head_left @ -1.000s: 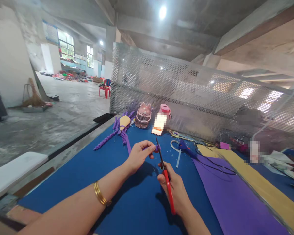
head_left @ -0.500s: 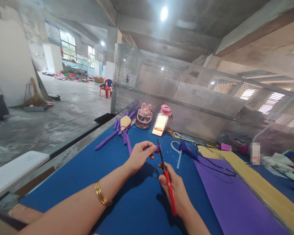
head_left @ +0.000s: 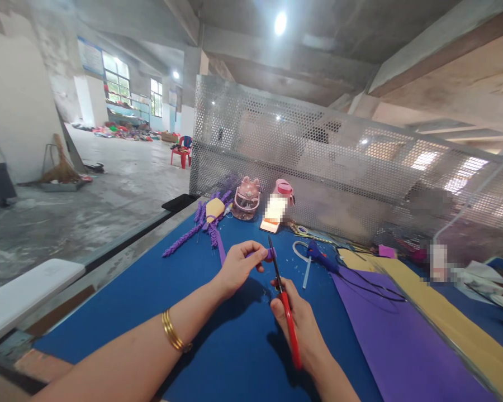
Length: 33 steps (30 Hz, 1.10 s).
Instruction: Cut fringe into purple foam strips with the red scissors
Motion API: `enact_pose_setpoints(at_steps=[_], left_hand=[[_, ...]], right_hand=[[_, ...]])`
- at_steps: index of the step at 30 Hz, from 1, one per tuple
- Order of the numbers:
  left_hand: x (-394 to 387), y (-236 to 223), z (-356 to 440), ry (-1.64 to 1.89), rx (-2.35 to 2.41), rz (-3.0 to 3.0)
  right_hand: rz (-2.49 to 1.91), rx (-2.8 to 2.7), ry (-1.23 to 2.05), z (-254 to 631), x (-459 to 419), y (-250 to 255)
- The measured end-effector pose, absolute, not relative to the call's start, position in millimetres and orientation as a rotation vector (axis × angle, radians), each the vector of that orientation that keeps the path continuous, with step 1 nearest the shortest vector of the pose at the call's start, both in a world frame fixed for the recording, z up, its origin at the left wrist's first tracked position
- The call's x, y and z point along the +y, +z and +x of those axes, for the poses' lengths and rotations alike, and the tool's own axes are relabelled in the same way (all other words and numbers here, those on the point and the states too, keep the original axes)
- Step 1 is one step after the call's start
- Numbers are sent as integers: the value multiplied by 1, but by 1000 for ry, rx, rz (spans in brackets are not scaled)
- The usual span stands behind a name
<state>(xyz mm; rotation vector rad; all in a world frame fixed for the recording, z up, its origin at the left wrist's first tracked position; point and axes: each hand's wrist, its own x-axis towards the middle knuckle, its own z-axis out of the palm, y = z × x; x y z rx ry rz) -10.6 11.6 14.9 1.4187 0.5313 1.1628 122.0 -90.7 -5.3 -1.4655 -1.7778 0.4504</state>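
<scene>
My left hand, with a gold bangle on its wrist, pinches a small purple strip between thumb and fingers over the blue table. Scissors with red handles are in my right hand, their dark blades pointing up and away. The blades are at the strip's free end and look nearly closed; whether they touch it I cannot tell. Behind my left hand a longer purple ribbon runs up to a bunch of purple flower stems with a yellow wrap.
A blue glue gun with a glue stick lies right of the scissors, its cable crossing a purple sheet beside yellow sheets. A pink helmet-shaped item and a lit phone stand before a perforated metal screen.
</scene>
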Motion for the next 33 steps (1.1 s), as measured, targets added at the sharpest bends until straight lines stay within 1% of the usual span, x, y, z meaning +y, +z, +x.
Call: enact_pose_setpoints(at_steps=[13, 19, 24, 30, 33], left_hand=[[12, 15, -10, 1169, 512, 1416], [11, 17, -11, 1177, 512, 1422], [10, 18, -12, 1178, 513, 1430], [8, 20, -12, 1179, 527, 1430], [8, 19, -12, 1181, 533, 1429]], right_hand=[[-1493, -1823, 459, 121, -94, -3], [-1440, -1842, 434, 121, -94, -5], [-1362, -1818, 510, 123, -92, -10], [-1292, -1733, 733, 125, -90, -10], [-1291, -1728, 758, 124, -91, -6]])
